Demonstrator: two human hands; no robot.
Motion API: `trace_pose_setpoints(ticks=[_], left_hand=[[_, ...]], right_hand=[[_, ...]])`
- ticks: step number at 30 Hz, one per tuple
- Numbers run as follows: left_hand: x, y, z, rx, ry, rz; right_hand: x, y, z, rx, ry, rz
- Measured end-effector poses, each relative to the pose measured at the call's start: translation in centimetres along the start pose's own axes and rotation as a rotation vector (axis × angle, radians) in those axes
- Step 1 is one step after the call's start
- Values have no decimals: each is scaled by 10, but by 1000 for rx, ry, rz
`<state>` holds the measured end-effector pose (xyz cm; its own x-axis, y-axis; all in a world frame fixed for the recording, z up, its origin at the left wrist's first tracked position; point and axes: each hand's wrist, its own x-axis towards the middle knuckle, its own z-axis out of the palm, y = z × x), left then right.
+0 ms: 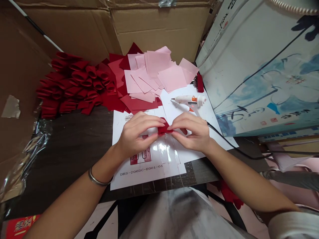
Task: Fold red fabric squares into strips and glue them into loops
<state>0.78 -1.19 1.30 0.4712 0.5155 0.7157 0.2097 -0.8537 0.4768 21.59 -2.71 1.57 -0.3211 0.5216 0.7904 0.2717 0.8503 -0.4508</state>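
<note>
A small piece of red fabric (pixel 163 128), partly folded, is pinched between both hands above white paper sheets (pixel 147 173). My left hand (pixel 138 131) grips its left side between thumb and fingers. On its right side, my right hand (pixel 191 131) does the same. The fingertips hide part of the fabric. Just beyond my right hand lies a white hot glue gun (pixel 190 100) with its nozzle pointing left. Behind the hands, pink squares (pixel 171 78) overlap a layer of red squares (pixel 142 104).
Many rolled red pieces (pixel 77 79) are heaped at the back left. Cardboard (pixel 159 30) walls off the back, and a painted white box (pixel 264 73) stands on the right. A black cable (pixel 224 135) runs rightward over the dark table (pixel 74 142).
</note>
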Motion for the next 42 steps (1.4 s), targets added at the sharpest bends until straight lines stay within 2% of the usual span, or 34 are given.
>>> trace_pose_setpoints(ticks=[28,36,42], left_hand=[[-2,1,3,-23,83,7],[0,6,4,-30,100,-98],[1,6,6,-82,129,-82]], right_hand=[[-2,-1,4,-5,15,54],[-1,-5,3,-9,-8,102],[0,-5,3,27,12,104]])
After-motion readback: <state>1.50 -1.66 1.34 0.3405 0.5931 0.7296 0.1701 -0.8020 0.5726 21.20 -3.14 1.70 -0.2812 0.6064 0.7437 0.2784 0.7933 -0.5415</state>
